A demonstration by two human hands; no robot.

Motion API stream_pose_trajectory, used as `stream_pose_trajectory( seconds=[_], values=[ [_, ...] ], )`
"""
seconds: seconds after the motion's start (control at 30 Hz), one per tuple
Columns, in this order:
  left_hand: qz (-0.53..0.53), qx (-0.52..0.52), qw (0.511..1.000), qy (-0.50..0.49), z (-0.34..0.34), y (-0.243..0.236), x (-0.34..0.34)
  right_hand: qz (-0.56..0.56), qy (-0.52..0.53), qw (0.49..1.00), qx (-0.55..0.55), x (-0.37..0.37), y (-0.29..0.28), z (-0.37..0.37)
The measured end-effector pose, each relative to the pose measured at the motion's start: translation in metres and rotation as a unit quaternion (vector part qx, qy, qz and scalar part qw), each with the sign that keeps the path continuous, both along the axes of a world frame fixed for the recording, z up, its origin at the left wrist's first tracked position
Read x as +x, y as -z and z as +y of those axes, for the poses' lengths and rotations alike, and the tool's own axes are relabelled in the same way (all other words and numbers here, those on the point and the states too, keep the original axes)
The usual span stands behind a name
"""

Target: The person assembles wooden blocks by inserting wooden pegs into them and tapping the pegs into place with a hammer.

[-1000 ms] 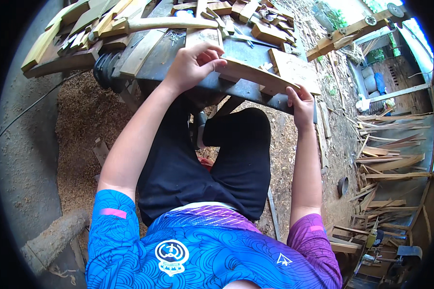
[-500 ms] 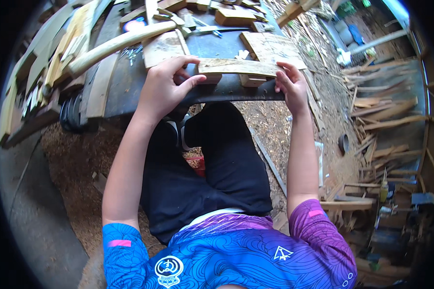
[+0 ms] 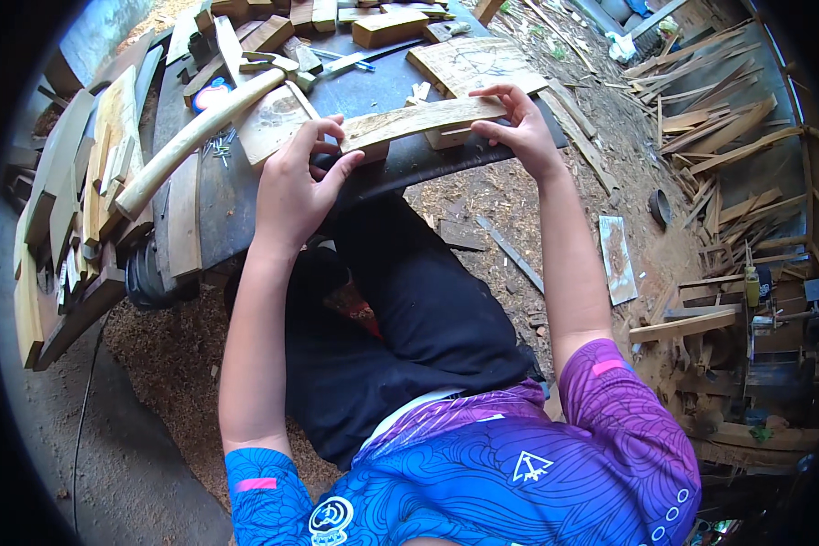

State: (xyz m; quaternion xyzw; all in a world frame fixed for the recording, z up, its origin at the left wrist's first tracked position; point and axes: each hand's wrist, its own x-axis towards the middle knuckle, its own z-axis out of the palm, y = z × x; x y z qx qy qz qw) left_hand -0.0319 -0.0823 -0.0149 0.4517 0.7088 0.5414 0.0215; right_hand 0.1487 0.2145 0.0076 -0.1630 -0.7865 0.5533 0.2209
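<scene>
A slightly curved wooden strip (image 3: 420, 120) lies across two small wooden blocks at the near edge of the dark workbench (image 3: 419, 173). At its left end is my left hand (image 3: 293, 187), thumb in front and fingers curled behind. My right hand (image 3: 526, 138) has the other end between its thumb and fingers. Beneath the strip, the right block (image 3: 448, 138) shows its near face. The left block (image 3: 371, 155) is partly covered by the strip and my left thumb.
Flat boards (image 3: 478, 65) lie behind the strip. A long pale rounded stick (image 3: 200, 141) slants across the bench's left side, near loose nails (image 3: 218, 150) and stacked wood pieces (image 3: 109, 155). Offcuts (image 3: 387, 29) crowd the back. More scrap wood (image 3: 719, 136) is piled at the right.
The view has swung, so the bench sits tilted and further left. My right thumb and fingers now spread around the strip's right end; my left hand stays at its left end.
</scene>
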Motion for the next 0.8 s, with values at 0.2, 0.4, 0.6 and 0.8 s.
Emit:
stream_pose_trajectory(
  seconds=[0.2,0.4,0.6,0.8],
  values=[
    [-0.024,-0.024,0.999,-0.003,-0.002,-0.006,0.0,0.022,-0.099,0.995,-0.021,-0.002,0.002,0.001],
    [0.035,0.007,0.999,-0.006,-0.001,0.003,-0.002,0.004,-0.105,0.994,-0.001,-0.002,0.002,0.004],
    [0.007,0.002,1.0,-0.001,-0.001,0.0,-0.002,0.018,-0.142,0.99,0.019,-0.006,0.006,0.006],
    [-0.032,0.01,0.999,0.019,-0.002,0.001,0.0,0.031,-0.146,0.988,0.043,-0.002,0.01,0.006]
  ],
)
